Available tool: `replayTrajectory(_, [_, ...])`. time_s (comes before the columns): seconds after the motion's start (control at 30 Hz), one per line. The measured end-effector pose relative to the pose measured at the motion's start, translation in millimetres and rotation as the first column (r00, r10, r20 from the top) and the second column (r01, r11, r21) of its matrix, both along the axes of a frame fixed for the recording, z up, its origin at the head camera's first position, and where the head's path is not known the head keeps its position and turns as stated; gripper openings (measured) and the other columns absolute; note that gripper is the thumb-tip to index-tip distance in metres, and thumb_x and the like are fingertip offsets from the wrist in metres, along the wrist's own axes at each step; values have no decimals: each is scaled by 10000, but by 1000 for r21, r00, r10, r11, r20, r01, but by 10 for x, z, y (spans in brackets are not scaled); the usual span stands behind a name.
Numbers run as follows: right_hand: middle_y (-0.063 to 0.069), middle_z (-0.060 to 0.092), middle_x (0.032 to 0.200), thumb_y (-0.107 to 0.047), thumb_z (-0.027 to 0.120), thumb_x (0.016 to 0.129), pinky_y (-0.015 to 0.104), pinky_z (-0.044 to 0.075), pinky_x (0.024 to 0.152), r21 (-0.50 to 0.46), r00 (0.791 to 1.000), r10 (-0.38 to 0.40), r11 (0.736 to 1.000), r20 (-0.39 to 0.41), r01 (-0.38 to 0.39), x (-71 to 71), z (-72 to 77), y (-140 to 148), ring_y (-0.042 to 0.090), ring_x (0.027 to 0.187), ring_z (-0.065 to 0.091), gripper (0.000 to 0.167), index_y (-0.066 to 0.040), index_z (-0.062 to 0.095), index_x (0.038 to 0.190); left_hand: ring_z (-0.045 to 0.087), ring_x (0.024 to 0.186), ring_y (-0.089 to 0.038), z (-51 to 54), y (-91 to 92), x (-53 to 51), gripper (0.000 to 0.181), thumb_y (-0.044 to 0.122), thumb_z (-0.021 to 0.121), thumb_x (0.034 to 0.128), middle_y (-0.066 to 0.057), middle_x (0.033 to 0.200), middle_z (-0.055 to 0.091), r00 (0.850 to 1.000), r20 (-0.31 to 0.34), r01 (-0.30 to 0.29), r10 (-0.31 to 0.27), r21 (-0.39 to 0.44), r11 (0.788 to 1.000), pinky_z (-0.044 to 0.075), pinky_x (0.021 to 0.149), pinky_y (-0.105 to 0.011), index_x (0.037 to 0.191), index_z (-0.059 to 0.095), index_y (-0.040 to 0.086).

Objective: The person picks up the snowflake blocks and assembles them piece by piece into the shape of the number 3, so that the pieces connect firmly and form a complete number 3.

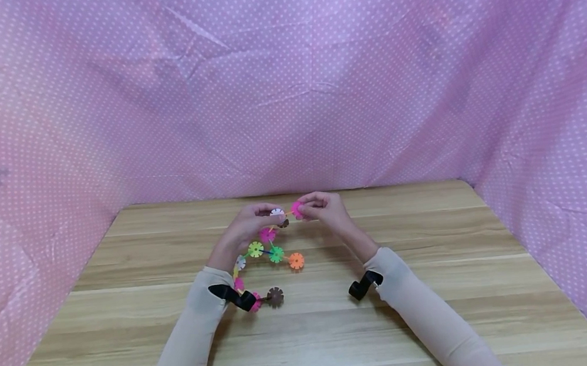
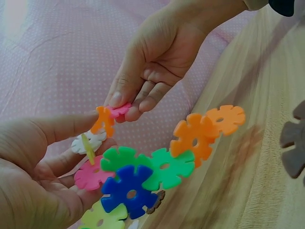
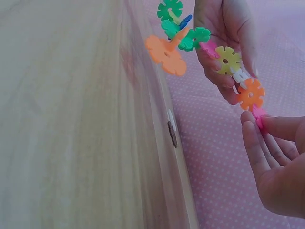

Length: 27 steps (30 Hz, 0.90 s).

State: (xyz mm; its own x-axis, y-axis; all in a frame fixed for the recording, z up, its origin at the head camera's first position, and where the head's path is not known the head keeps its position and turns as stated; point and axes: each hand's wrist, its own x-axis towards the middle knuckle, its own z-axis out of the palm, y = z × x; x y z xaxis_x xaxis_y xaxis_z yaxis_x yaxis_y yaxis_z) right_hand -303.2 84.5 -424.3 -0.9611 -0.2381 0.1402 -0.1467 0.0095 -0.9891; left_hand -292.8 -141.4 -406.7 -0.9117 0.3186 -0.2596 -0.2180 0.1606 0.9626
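A chain of notched plastic flower discs, interlocked edge to edge, hangs from my left hand (image 1: 245,228) over the table. Thumb and fingers of that hand pinch it at a white disc (image 2: 89,141). Just right of it, my right hand (image 1: 328,209) pinches a pink disc (image 3: 259,115) between thumb and fingertips. This pink disc meets an orange disc (image 3: 251,94), which adjoins the white one. Lower in the chain are a blue disc (image 2: 128,192), green discs (image 2: 167,168) and an orange disc (image 1: 296,260). The left wrist partly covers the chain's near part, which includes pink discs (image 1: 238,284).
The wooden table (image 1: 320,345) ends at a pink dotted cloth (image 1: 305,87) hanging behind and at both sides. A dark brown disc (image 1: 275,297) is near the left wrist. Another brown disc (image 3: 172,135) lies beside a white one near the table's edge.
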Motion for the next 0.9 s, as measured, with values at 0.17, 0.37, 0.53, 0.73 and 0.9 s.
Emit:
replayTrajectory(0.17, [185, 769, 968, 13, 705, 926, 448, 625, 841, 8, 1000, 8, 1000, 6, -8, -7, -21, 5, 99, 764, 735, 235, 130, 667, 1126, 669, 1121, -303, 2, 0, 0, 398, 203, 732, 951, -238, 1344, 637, 1000, 2, -4, 4, -6, 1000, 555, 634, -217, 1298, 633, 34])
replayTrajectory(0.37, [117, 774, 913, 10, 714, 919, 584, 574, 874, 38, 1000, -1, 999, -31, 2, -11, -21, 29, 91, 741, 719, 223, 128, 681, 1105, 639, 1198, -392, -7, 18, -12, 443, 150, 713, 959, -249, 1321, 650, 1000, -25, -19, 19, 6, 1000, 606, 873, -338, 1353, 593, -14])
replayTrajectory(0.53, [68, 776, 859, 38, 723, 903, 480, 630, 802, 36, 1000, 1, 999, -14, 0, -6, -4, 52, 96, 713, 718, 214, 147, 684, 1083, 610, 1254, -430, -39, 54, -27, 438, 89, 719, 944, -205, 1223, 714, 997, -53, -51, 52, 22, 998, 506, 1090, -496, 1343, 597, -44])
replayTrajectory(0.73, [68, 780, 849, 74, 725, 885, 247, 628, 667, -12, 1000, 20, 1000, -11, -20, -28, 8, 62, 95, 701, 721, 229, 176, 668, 1081, 630, 1229, -424, -48, 86, -37, 372, 87, 734, 932, -186, 1175, 738, 994, -62, -88, 90, 36, 995, 519, 1074, -502, 1280, 655, -18])
replayTrajectory(0.9, [31, 778, 840, 82, 722, 882, 226, 621, 659, -40, 999, 29, 999, -17, -30, -41, -7, 64, 92, 704, 722, 228, 182, 657, 1077, 639, 1219, -412, -53, 94, -38, 307, 86, 736, 931, -150, 1112, 756, 992, -55, -108, 112, 64, 992, 526, 1066, -500, 1224, 689, 5])
